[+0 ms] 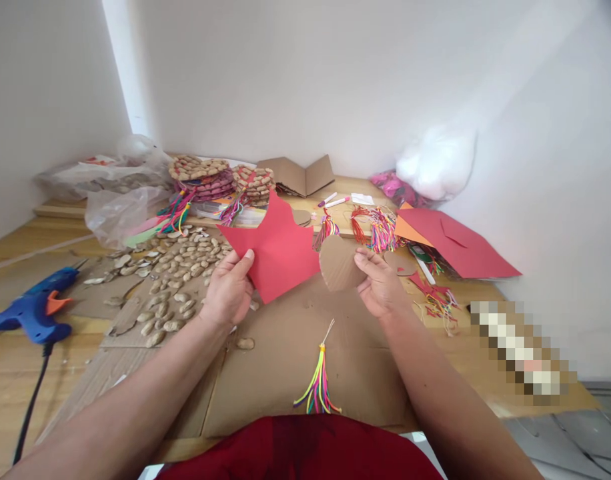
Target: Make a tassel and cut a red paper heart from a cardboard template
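Both hands were raised side by side over a worktable (443, 373) as I watched remotely through the head camera. The left hand (230, 287) was closed in a pinch, thumb on the near face of a piece of red paper (285, 250), at its lower left edge; the paper had sharp points and curved cut-outs. The right hand (378, 283) pinched a small, rounded cardboard piece (339, 263) by its right edge, its fingers hiding part of the outline. The two pieces met edge to edge in my view, but I could not tell whether they touched.

Below lay a large cardboard sheet (270, 380), bearing a bright multicoloured tassel (319, 383) close to the person's body. Loose peanuts (185, 257) spread to the left, and a blue glue gun (33, 307) lay at the far left, apart from both hands.

I judged that handling these well called for a light grip on the paper, since a hard thumb could crease it, and for fingers at the very rim of the cardboard, so that its whole outline showed. Facing both pieces flat to the camera seemed the surest way to compare their edges.
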`<state>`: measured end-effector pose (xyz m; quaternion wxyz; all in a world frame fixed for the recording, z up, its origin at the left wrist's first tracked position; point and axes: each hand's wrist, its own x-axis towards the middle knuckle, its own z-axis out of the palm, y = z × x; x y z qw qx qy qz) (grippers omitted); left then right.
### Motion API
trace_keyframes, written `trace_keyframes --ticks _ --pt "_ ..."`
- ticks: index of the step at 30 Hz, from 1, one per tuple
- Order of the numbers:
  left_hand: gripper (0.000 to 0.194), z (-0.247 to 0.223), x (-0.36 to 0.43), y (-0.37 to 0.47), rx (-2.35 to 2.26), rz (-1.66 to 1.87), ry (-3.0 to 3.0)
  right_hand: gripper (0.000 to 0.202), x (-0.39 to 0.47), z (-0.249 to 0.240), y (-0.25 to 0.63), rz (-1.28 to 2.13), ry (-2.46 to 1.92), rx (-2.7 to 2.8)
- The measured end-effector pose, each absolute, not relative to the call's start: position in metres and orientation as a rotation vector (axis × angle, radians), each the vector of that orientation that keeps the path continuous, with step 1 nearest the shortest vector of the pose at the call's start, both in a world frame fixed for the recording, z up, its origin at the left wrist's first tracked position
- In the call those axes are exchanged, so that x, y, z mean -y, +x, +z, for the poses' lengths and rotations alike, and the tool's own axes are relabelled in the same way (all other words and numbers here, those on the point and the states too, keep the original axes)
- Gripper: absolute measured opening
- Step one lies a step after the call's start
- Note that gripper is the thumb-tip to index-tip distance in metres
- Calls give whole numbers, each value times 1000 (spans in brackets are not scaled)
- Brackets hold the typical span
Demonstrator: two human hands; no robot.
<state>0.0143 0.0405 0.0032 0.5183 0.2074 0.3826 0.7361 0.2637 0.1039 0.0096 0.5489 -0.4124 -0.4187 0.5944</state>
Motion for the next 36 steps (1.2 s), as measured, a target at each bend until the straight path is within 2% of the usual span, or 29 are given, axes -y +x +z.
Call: trace_keyframes --ticks 6,14,17,21,24,29,32,36 --pt "12 3 -41 13 -819 1744 392 41 -93 9 252 1523 -1087 867" --pt "12 6 -39 13 -792 1710 371 44 -90 11 245 1684 -1002 800" --pt "13 3 -40 13 -811 1720 418 45 -90 14 247 1644 -921 857" --pt "18 0 -40 13 -848 1672 457 34 -87 20 249 1305 -813 957" --pt "21 2 -36 16 -849 1631 471 18 -77 24 248 870 -788 1175" --pt "21 5 -24 31 -839 1469 464 38 -57 23 242 72 -570 1820" --pt "19 6 -17 41 -823 1432 463 38 -51 19 236 -157 -486 1999" --pt "23 10 -13 46 -794 1423 446 27 -49 12 230 -231 -495 2079"
